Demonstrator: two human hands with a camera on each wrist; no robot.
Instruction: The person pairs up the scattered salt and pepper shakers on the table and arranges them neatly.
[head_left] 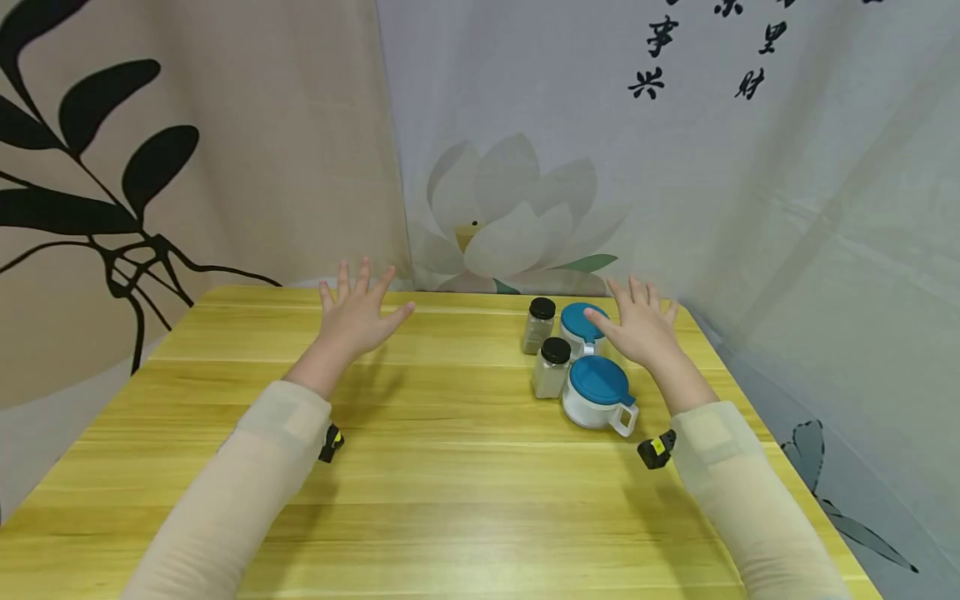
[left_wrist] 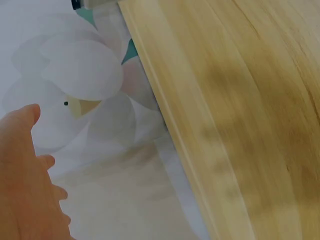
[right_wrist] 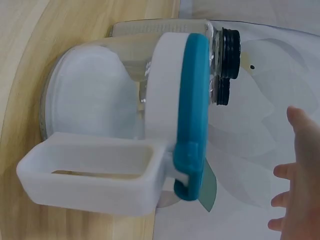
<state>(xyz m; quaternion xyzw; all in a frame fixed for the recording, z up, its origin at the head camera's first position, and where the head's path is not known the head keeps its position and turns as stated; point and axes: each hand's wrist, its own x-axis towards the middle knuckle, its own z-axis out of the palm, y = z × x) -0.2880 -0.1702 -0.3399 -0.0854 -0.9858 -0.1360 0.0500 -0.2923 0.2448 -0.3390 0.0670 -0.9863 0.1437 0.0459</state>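
Observation:
My left hand (head_left: pixel 354 321) hovers over the left part of the wooden table, fingers spread, holding nothing. Spread in the same way, my right hand (head_left: pixel 639 329) is raised beside the far blue-lidded jar (head_left: pixel 577 323), partly in front of it. A second blue-lidded jar (head_left: pixel 598 392) stands nearer, its white handle turned to the right. Left of these jars are two small clear jars with black lids, the front one (head_left: pixel 552 369) and the back one (head_left: pixel 537 325). In the right wrist view, the near jar (right_wrist: pixel 95 95) shows white contents through its clear side.
The wooden table (head_left: pixel 435 500) ends at a back edge against a printed cloth (head_left: pixel 517 100) with a lotus and black characters. A beige cloth with dark leaves (head_left: pixel 105 100) hangs at left. Each sleeve cuff carries a small black camera (head_left: pixel 657 450).

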